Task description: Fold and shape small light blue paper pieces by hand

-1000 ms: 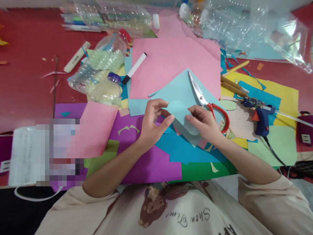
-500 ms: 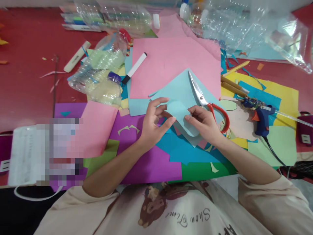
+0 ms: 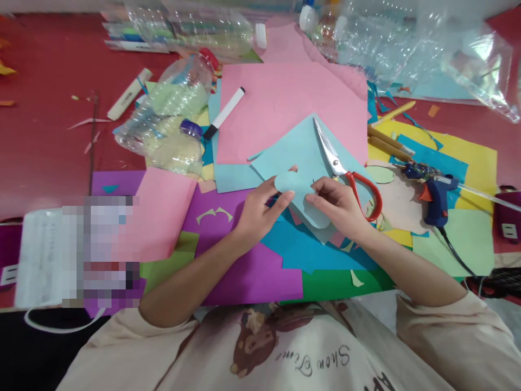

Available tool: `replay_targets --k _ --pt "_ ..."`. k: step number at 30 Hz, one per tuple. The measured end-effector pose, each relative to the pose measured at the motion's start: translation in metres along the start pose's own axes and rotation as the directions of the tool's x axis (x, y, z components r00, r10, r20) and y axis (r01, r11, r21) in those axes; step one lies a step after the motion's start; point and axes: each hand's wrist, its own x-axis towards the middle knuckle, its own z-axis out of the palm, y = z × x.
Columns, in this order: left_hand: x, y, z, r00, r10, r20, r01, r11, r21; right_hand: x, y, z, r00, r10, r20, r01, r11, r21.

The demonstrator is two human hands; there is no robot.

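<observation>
Between my two hands is a light blue paper cut-out (image 3: pixel 300 187) with rounded ends, raised a little and curved. My left hand (image 3: pixel 262 209) grips its left end, thumb on the near side and fingertips partly hidden behind. At its right edge my right hand (image 3: pixel 336 203) pinches the paper between thumb and fingers. Beneath them lies a larger light blue sheet (image 3: pixel 285 151). Scissors with red handles (image 3: pixel 360 187) rest on that sheet, beside my right hand, blades pointing away from me.
A blue glue gun (image 3: pixel 437 201) lies on the right, its cord trailing off the edge. Clear plastic bottles (image 3: pixel 179 89) lie at the left and back. A black-and-white marker (image 3: pixel 223 114) rests on pink paper (image 3: pixel 293 108). Purple paper (image 3: pixel 252 277) and scraps cover the front.
My left hand's fingers have closed in on the left end of the paper cut-out, where they were spread apart before. My right hand keeps its pinch almost in place.
</observation>
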Motion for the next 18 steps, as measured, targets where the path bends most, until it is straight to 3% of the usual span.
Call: replay_targets --k 3,8,13,18 --pt "-0.0018 -0.0011 -0.0011 0.999 0.03 0.011 -0.031 0.997 0.07 -0.0002 0.0001 0.0004 1.0 0.007 -0.006 -0.007 1.0 0.004" --pt "-0.0036 0.001 -0.0026 0.986 0.028 0.162 -0.055 0.984 0.167 -0.0005 0.0003 0.0007 0.999 0.034 -0.023 -0.033 0.998 0.046" --pt "-0.0025 0.0054 -0.0017 0.965 -0.057 0.255 0.059 0.998 0.002 -0.0009 0.0005 0.0002 0.998 0.056 -0.02 -0.053 0.993 0.101" --pt "-0.0014 0.006 0.0002 0.968 -0.095 0.232 0.126 0.985 -0.12 -0.0013 0.0033 -0.0004 0.997 0.08 0.015 -0.082 0.985 0.152"
